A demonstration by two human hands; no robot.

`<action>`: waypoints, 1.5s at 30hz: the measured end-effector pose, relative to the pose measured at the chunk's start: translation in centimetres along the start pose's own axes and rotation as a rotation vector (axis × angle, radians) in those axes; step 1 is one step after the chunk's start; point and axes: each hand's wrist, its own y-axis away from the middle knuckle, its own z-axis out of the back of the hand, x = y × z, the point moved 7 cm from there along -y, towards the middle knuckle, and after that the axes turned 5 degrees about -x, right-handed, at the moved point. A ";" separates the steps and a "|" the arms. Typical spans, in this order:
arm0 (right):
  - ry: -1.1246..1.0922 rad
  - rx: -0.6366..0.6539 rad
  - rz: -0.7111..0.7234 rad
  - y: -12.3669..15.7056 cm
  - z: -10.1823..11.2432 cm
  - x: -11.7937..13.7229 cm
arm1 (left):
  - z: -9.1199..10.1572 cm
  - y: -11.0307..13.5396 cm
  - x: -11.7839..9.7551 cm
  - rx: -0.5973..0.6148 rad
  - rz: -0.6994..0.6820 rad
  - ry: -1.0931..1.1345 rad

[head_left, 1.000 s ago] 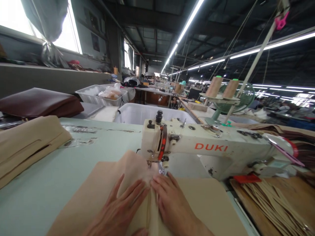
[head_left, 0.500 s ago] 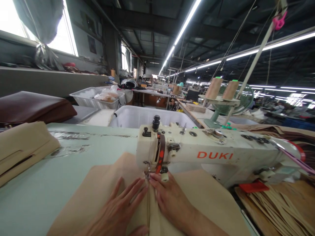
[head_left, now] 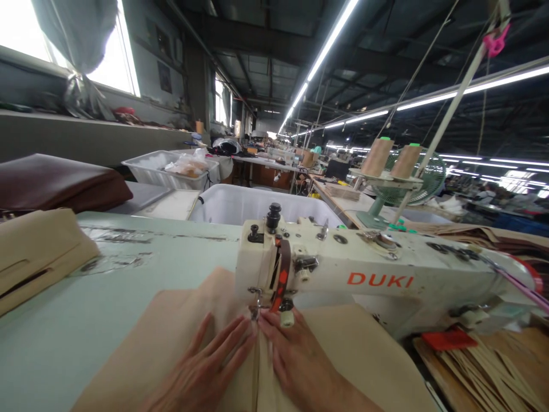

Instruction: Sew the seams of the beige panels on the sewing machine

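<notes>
A cream sewing machine marked DUKI stands on the pale green table. Tan fabric lies under its needle, with a seam running toward me between my hands. My left hand rests flat on the fabric left of the seam, fingers stretched out toward the needle. My right hand lies flat on the fabric right of the seam, fingertips just below the presser foot. Neither hand grips anything.
Folded tan pieces and a dark brown piece sit at the left. White bins stand behind the machine. Two thread cones and a green fan are at the right, cut tan pieces at lower right.
Both hands have slid forward with the fabric toward the needle, and the view has dropped a little closer to the machine head.
</notes>
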 end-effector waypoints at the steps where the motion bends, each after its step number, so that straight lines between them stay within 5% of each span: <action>1: 0.000 -0.004 0.005 0.0 0.0 0.0 | 0.2 -0.1 0.0 0.001 0.003 0.001; 8: 0.009 -0.016 -0.010 -0.7 -0.5 -0.6 | -0.6 -0.3 0.5 0.122 0.015 0.034; 12: 0.040 0.018 -0.045 -0.3 2.1 1.0 | -2.1 0.1 1.2 0.296 0.098 0.113; 15: 0.013 -0.154 -0.247 3.4 6.6 3.3 | -0.1 1.2 -0.1 0.268 0.146 0.062; 17: -0.094 -0.134 -0.418 7.8 7.6 5.0 | 2.5 2.6 -2.7 0.155 0.113 -0.008; 19: -0.210 0.097 -0.530 12.2 5.4 7.1 | 4.2 4.7 -6.5 0.071 0.040 -0.054; 21: -0.370 0.185 -0.640 15.6 2.5 8.8 | 4.3 7.1 -10.5 0.058 -0.049 -0.104; 23: -0.655 0.158 -0.766 17.2 -0.5 9.8 | 3.3 9.2 -13.3 0.059 -0.065 -0.155; 26: -1.157 0.088 -0.855 17.2 -3.7 11.1 | 2.5 10.7 -14.9 0.006 0.046 -0.121; 29: -1.410 0.070 -0.796 16.3 -2.8 11.8 | 3.9 10.4 -14.3 -0.054 0.149 0.005; 31: -1.355 0.095 -0.748 15.9 -0.7 11.7 | 5.6 9.5 -13.8 -0.040 0.111 0.033; 34: -0.840 -0.104 -0.561 14.7 4.5 10.5 | 8.3 7.9 -12.8 0.003 0.032 0.036; 36: -0.489 -0.269 -0.349 13.5 7.3 10.6 | 9.6 7.1 -11.2 0.019 0.130 0.094; 39: -0.349 -0.248 -0.134 12.1 6.7 11.2 | 10.8 5.9 -8.7 0.041 0.365 0.202; 45: -0.350 -0.106 -0.133 11.6 4.1 10.6 | 13.4 3.4 -6.5 0.048 0.596 0.342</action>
